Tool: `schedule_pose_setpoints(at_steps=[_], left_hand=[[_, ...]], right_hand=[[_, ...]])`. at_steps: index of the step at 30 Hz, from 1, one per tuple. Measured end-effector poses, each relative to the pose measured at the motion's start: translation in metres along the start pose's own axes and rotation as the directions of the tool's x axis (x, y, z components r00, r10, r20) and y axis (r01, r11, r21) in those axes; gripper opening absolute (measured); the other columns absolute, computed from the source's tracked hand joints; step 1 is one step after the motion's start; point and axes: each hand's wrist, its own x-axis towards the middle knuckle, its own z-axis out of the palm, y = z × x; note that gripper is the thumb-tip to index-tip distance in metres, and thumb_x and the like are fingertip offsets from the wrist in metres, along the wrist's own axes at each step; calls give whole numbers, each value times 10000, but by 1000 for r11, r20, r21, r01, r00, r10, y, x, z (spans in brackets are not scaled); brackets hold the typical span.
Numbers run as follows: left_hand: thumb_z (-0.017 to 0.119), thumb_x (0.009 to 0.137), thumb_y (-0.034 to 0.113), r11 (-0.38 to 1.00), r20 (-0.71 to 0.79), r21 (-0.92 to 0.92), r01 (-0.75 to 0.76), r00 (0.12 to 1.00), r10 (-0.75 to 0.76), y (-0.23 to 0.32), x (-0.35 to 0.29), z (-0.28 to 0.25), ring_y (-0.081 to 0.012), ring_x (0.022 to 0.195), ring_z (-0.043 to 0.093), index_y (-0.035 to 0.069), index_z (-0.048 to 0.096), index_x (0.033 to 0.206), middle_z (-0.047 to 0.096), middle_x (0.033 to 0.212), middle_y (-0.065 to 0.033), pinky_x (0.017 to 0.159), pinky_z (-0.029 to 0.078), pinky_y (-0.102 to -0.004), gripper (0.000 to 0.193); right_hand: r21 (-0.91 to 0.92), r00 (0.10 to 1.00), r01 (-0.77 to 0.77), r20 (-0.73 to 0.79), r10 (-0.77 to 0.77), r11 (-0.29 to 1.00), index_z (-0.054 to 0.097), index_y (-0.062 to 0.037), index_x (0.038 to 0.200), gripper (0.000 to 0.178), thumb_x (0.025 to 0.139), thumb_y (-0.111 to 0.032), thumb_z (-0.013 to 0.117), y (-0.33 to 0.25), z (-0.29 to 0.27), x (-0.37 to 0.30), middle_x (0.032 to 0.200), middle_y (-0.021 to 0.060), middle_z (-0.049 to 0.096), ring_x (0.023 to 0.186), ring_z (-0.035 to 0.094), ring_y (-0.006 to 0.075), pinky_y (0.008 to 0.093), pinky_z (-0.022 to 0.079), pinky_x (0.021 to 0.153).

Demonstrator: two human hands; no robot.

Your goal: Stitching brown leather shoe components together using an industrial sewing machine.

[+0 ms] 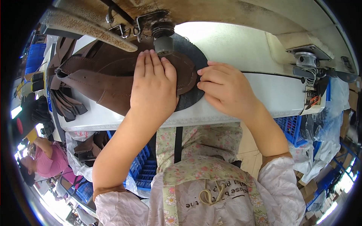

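Brown leather piece (117, 84) is laid lengthwise left-right, mostly left of grey cylinder (163, 45); it's overlain by the nearer, flattened left hand (155, 84); right of cylinder, right hand (222, 86) is curled, pinch unclear.

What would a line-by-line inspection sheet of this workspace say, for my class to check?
Surface: white worktable with a marked strip along its near edge.
Job's things: brown leather piece over a dark disc, below a grey roller.
Clutter: stacked leather pieces at left; orange-handled tool at right.
Grips: left grip flat on the leather; right grip, fingers bent, at the disc's edge.
Cables: white cord bunched at right; purpose unclear.
Surroundings: blue basket at right; another person at left.
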Motion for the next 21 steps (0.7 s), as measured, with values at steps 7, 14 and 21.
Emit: schedule_pose_setpoints(at_steps=[7,14,21], left_hand=[[787,650,221,1000,-3,2,9,1000,-9,1,-1,4,-453,1270,541,-124,520,1300,528,1355,-387,1159,329,-519,782],[782,638,192,997,-7,-78,-3,1000,3,-5,-2,-2,-450,1247,553,-103,511,1334,540,1345,-375,1153,340,-517,803],[798,642,206,995,-54,-96,-18,998,13,1,4,-6,-447,1261,546,101,460,1491,549,1331,-373,1149,348,-502,920]], right_hand=[[26,1000,-23,15,22,999,621,-31,765,108,702,-69,700,0,0,-1,949,95,647,928,655,285,447,533,994],[20,1000,-19,8,18,1000,629,-35,773,103,710,-73,701,-1,1,-1,959,93,646,937,653,278,441,534,994],[-51,999,-31,6,31,998,696,-38,870,146,729,-76,704,-9,-12,-10,1016,94,665,1015,661,286,442,539,974]])
